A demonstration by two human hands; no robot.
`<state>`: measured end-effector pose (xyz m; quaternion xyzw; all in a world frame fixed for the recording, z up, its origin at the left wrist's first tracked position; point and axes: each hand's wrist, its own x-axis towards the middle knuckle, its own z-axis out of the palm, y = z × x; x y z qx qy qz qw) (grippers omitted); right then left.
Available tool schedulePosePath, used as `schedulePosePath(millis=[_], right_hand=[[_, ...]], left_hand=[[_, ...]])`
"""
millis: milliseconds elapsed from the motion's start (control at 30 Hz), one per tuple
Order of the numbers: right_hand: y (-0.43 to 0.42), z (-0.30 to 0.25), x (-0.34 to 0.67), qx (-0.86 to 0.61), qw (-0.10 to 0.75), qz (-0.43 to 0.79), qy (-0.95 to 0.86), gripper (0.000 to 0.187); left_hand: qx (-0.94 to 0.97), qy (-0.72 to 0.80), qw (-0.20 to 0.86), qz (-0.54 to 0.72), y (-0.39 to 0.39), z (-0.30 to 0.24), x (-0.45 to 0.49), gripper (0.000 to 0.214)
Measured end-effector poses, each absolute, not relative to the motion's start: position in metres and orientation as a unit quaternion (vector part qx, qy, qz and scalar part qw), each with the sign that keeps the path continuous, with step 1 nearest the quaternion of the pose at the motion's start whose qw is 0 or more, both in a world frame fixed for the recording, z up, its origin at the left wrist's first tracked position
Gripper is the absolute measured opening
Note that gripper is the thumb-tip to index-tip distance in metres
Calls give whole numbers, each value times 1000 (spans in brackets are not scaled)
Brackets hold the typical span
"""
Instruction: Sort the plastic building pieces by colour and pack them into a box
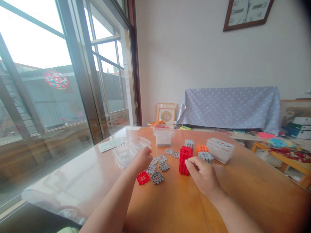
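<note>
A red block tower [184, 159] built of waffle tiles stands upright on the wooden table [175, 204]. My right hand [202, 174] rests against its near right side, fingers curled on it. My left hand [142, 159] lies curled over loose grey waffle tiles [160, 166]; what its fingers hold is hidden. A single red tile [143, 177] lies flat just in front of that hand. Behind the tower sit a grey cube [189, 143], an orange cube [202, 149] and another grey piece [206, 157].
An open clear plastic box [128, 152] lies left of the tiles, a lidded white tub [163, 134] behind, another lidded clear box [220, 149] at the right. A paper sheet [110, 144] lies near the window. A covered bench and clutter stand beyond the table.
</note>
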<state>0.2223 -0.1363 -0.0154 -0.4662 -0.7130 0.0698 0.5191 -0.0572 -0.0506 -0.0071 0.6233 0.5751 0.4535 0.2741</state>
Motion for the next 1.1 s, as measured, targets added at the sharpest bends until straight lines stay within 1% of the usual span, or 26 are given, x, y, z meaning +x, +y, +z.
schedulePosePath(millis=[67,167,233,367,433,600,700,733,800,867,967,1033,1100], right_hand=[[-137,-15,221,-463,518,73,-716,30],[-138,-15,221,-456,521,74,-718,30],[-137,-14,221,-456,526,72,-714,29],[-137,-14,222,-460,536,68,-705,31],[-137,-14,222,-459,540,72,-702,31],[-138,-11,224,-460,561,87,-683,31],[-139,-8,227,-460,578,85,-669,30],[-139,-7,227,-460,582,84,-665,30],[-140,-6,227,-458,586,86,-663,29],[-140,-7,225,-454,582,91,-668,28],[-140,-10,219,-442,574,101,-682,24],[-139,-13,215,-431,568,103,-694,19],[-137,-15,212,-422,562,101,-704,15]], left_hand=[[656,594,222,409,-58,-15,-65,25],[685,619,174,342,-66,-22,-72,23],[697,623,157,320,-68,-24,-75,22],[715,621,136,291,-67,-25,-76,23],[724,617,123,283,-66,-23,-75,20],[744,621,51,241,-68,-13,-74,14],[743,616,43,259,-68,-5,-71,15],[739,610,54,281,-68,-2,-68,15],[725,591,108,337,-68,3,-59,13],[691,558,224,400,-71,9,-43,9],[587,478,439,484,-80,15,-17,20],[519,438,526,512,-87,18,0,26],[471,406,587,519,-94,19,12,28]])
